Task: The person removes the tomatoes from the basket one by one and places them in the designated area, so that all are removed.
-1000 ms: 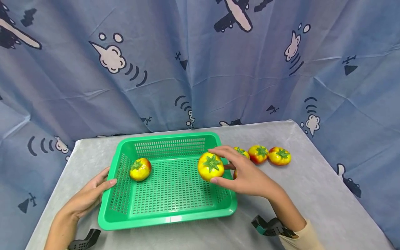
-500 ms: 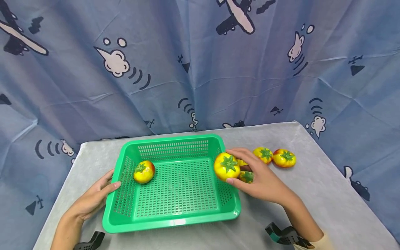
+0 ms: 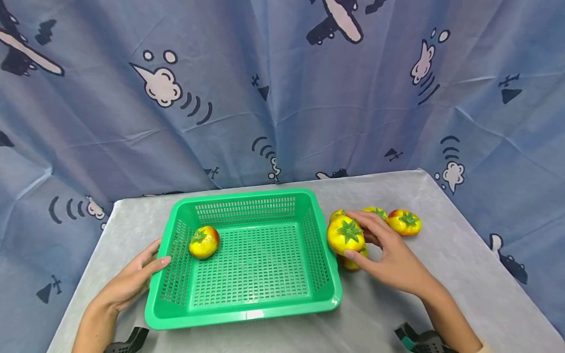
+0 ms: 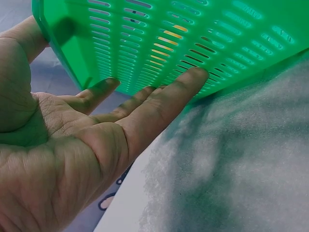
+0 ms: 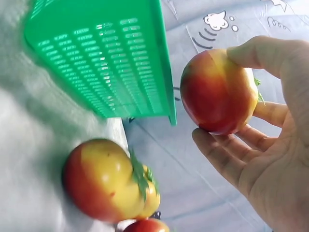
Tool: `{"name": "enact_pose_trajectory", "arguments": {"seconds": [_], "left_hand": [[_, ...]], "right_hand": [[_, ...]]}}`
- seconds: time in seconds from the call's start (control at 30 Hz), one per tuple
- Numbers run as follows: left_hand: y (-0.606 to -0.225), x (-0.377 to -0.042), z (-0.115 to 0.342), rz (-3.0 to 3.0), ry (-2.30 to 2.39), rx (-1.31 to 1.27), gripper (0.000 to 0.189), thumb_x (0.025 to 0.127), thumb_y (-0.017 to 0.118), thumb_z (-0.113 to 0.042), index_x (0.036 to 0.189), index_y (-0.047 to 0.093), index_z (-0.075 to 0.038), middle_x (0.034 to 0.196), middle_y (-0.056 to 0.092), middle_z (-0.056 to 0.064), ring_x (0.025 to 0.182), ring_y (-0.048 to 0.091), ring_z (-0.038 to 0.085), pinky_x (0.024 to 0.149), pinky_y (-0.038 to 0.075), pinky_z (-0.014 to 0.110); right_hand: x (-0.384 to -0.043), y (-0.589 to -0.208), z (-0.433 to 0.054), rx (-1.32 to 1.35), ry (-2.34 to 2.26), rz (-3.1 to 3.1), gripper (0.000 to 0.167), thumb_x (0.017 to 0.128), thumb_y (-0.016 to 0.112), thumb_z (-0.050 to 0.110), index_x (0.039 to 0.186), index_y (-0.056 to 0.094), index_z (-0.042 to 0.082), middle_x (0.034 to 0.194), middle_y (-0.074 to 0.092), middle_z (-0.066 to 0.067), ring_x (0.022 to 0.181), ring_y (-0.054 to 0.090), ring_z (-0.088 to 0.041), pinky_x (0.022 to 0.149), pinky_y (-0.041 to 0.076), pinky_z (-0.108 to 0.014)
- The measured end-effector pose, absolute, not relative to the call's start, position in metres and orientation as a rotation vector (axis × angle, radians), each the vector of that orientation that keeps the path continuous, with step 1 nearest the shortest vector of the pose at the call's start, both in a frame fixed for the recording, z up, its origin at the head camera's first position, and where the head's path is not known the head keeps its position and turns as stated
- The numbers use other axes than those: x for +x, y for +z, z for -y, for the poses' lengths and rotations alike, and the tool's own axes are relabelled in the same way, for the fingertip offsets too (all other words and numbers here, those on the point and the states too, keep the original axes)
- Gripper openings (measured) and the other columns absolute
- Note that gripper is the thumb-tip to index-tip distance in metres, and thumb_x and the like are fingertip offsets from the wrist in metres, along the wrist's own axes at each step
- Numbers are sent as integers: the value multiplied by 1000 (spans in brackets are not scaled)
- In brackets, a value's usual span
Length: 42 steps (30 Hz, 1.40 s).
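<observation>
A green perforated plastic basket (image 3: pixel 247 315) stands on the grey-covered table. My left hand (image 3: pixel 134 277) holds its left side, thumb over the rim and fingers (image 4: pixel 164 108) against the slotted outer wall. Inside, near that side, lies one yellow-red tomato (image 3: pixel 204 243) with a green leafy top. My right hand (image 3: pixel 390 255) grips another tomato (image 3: pixel 343 236) between thumb and fingers, just outside the basket's right wall. In the right wrist view this tomato (image 5: pixel 217 92) shows its red underside, raised beside the rim. A further tomato (image 3: pixel 353 263) lies below it, partly hidden.
More tomatoes lie right of the basket: one (image 3: pixel 404 223) at the far right, one (image 3: pixel 376 212) partly behind my right hand, and one (image 3: pixel 337 214) behind the held one. A blue patterned curtain (image 3: pixel 282 108) hangs behind the table (image 3: pixel 476 294).
My right hand has carried its tomato rightward from over the basket to outside its right wall. The left hand stays on the basket. The head view has shifted slightly.
</observation>
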<state>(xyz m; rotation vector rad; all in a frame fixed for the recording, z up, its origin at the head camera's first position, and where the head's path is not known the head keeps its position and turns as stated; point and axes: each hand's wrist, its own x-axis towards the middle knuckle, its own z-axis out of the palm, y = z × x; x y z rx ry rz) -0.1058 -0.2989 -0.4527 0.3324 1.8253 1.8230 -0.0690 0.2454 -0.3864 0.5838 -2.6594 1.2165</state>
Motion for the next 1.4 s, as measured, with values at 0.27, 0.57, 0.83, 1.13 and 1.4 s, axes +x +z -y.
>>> {"name": "enact_pose_trajectory", "arguments": {"seconds": [0.27,0.57,0.83,1.13,1.4], "left_hand": [[-453,-106,298,-1817,1818,302,76,115,40,-17,168,-12,-1,143,60,-4,121,73,22,98,64,42],[-455,-107,299,-1800,1854,339,75,115,39,-15,167,-12,2,142,60,-4,121,72,22,99,63,42],[-455,-107,300,-1793,1849,367,74,115,38,-13,166,-14,2,142,61,-4,120,73,23,97,64,41],[-457,-105,299,-1806,1838,346,75,115,39,-15,167,-14,2,142,61,-5,120,73,22,97,64,41],[-455,-107,301,-1808,1837,359,74,115,38,-14,166,-14,3,141,62,-5,119,73,23,97,64,42]], "right_hand": [[-64,-394,-266,466,1151,2694,75,93,82,11,159,49,22,154,52,-10,128,44,15,96,46,-1],[-59,-407,-283,388,1158,2722,72,92,84,15,156,51,19,155,51,-12,127,38,21,91,49,-2],[-58,-421,-298,322,1138,2716,74,91,84,14,157,51,17,153,51,-14,124,38,21,88,48,-1],[-62,-436,-315,277,1118,2691,77,91,84,11,159,48,14,154,49,-17,123,37,22,87,45,3],[-63,-446,-322,218,1102,2729,75,92,84,15,158,49,15,151,48,-19,119,35,20,84,48,0]]}}
